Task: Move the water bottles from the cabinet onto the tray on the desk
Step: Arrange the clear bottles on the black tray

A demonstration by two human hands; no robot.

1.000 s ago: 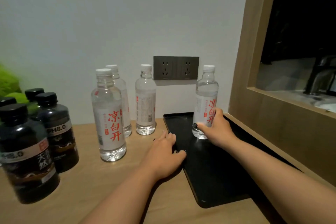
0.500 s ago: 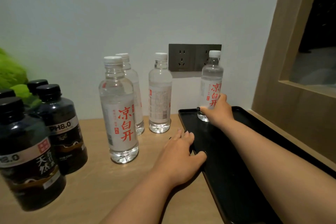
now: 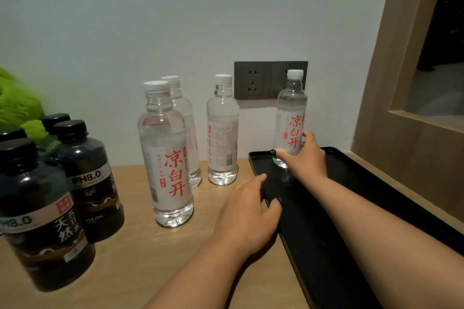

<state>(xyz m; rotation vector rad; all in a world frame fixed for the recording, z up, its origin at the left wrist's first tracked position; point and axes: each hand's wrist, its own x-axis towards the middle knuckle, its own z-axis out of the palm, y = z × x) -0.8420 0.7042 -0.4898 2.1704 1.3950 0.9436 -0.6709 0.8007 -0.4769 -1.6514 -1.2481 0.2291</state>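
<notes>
A black tray (image 3: 351, 183) lies on the wooden desk (image 3: 155, 258) at the right. My right hand (image 3: 305, 158) grips the lower part of a clear water bottle (image 3: 291, 113) with red characters, standing upright at the tray's far left corner. My left hand (image 3: 248, 213) rests flat on the tray's left rim, fingers spread, holding nothing. Three more clear water bottles stand on the desk: a near one (image 3: 167, 158), one behind it (image 3: 187, 128) and one by the wall (image 3: 222, 130).
Several dark bottles (image 3: 82, 183) labelled PH8.0 stand at the left, with something green (image 3: 17, 105) behind them. A grey socket plate (image 3: 256, 80) is on the white wall. A wooden frame (image 3: 386, 98) borders the tray on the right.
My right hand has pushed the bottle farther back along the tray toward the wall. The view has shifted to the left and closer. My left hand stays on the tray's rim.
</notes>
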